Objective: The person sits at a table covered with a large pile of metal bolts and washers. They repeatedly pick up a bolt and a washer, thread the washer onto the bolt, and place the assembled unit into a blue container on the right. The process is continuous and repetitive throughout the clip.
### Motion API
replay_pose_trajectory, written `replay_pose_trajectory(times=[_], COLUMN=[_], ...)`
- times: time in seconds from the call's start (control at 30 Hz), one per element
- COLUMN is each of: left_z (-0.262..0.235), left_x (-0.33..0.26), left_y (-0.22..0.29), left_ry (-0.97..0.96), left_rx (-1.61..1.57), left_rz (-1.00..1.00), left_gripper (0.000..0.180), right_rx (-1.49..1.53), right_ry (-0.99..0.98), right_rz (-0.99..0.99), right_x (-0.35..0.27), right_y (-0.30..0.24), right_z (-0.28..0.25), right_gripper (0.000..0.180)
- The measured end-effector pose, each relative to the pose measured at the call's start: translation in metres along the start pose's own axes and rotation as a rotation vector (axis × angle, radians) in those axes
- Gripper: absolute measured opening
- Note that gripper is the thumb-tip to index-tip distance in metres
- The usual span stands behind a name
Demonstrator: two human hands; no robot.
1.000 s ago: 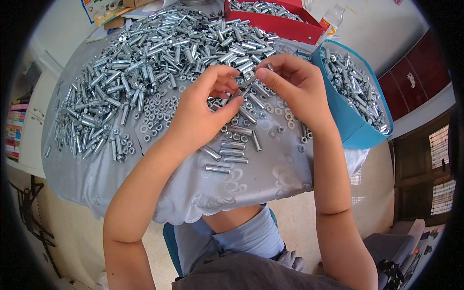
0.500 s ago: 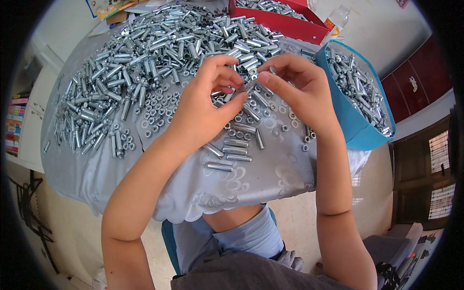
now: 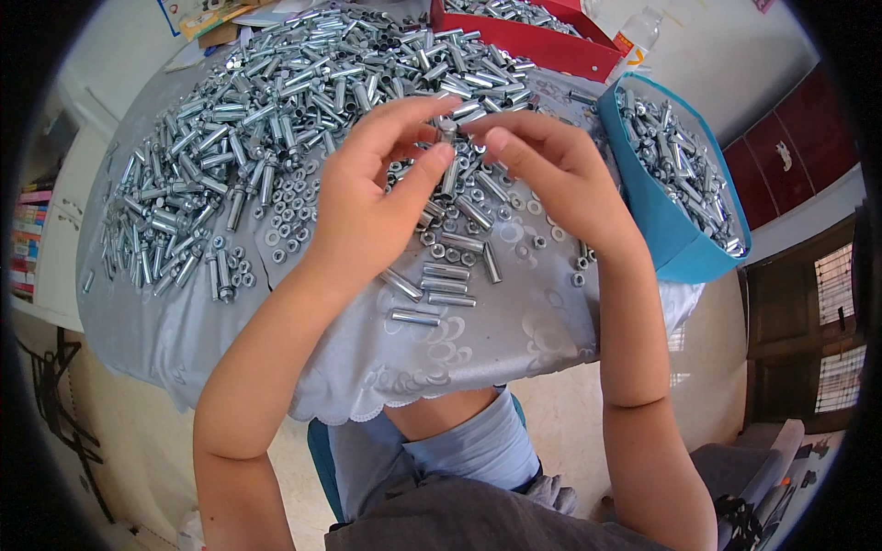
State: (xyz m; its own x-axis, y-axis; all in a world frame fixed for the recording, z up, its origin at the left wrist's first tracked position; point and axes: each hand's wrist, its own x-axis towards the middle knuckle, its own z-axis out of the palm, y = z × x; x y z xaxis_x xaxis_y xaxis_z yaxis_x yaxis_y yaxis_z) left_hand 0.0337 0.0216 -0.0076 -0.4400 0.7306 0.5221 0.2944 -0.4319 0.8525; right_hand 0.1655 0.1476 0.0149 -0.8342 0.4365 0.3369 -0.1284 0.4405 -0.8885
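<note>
Pinched upright between the thumb and fingers of my left hand (image 3: 381,179) is a silvery sleeve anchor bolt (image 3: 448,147), its broader end at the top. My right hand (image 3: 556,170) is close on the other side, thumb and fingers apart, a fingertip beside the bolt's top; whether it touches is hard to tell. Below the hands, several loose metal sleeves (image 3: 447,286) lie on the grey tablecloth (image 3: 514,321). Hex nuts (image 3: 296,204) and flat washers (image 3: 535,208) are scattered around them.
A large heap of metal sleeves and bolts (image 3: 303,92) covers the far and left table. At the right stands a blue box (image 3: 666,248) full of bolts. Behind it are a red box (image 3: 533,46) of more parts and a clear bottle (image 3: 636,41).
Both hands have shifted slightly left and away from me. The bolt was slanted between both hands; now it stands upright in the left hand, and the right fingers have spread.
</note>
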Motion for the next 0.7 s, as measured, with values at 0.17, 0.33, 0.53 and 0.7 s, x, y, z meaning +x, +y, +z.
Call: replay_pose_trajectory(times=[0.17,0.33,0.53,0.7], left_z=[-0.008,-0.008,-0.009,-0.011], left_x=[0.004,0.006,0.006,0.004], left_y=[-0.004,-0.003,0.004,0.005], left_ry=[-0.016,0.056,-0.026,-0.207], left_rx=[-0.315,-0.351,-0.277,-0.210], left_rz=[-0.223,-0.249,-0.393,-0.501], left_gripper=[0.030,0.025,0.027,0.027], right_rx=[-0.051,-0.105,-0.012,-0.048], right_ry=[-0.185,-0.171,-0.123,-0.143], right_rz=[0.061,0.096,0.005,0.023], right_x=[-0.005,-0.005,-0.004,-0.004], right_y=[0.000,-0.006,-0.010,-0.008], right_z=[0.007,0.008,0.005,0.004], right_gripper=[0.023,0.020,0.025,0.025])
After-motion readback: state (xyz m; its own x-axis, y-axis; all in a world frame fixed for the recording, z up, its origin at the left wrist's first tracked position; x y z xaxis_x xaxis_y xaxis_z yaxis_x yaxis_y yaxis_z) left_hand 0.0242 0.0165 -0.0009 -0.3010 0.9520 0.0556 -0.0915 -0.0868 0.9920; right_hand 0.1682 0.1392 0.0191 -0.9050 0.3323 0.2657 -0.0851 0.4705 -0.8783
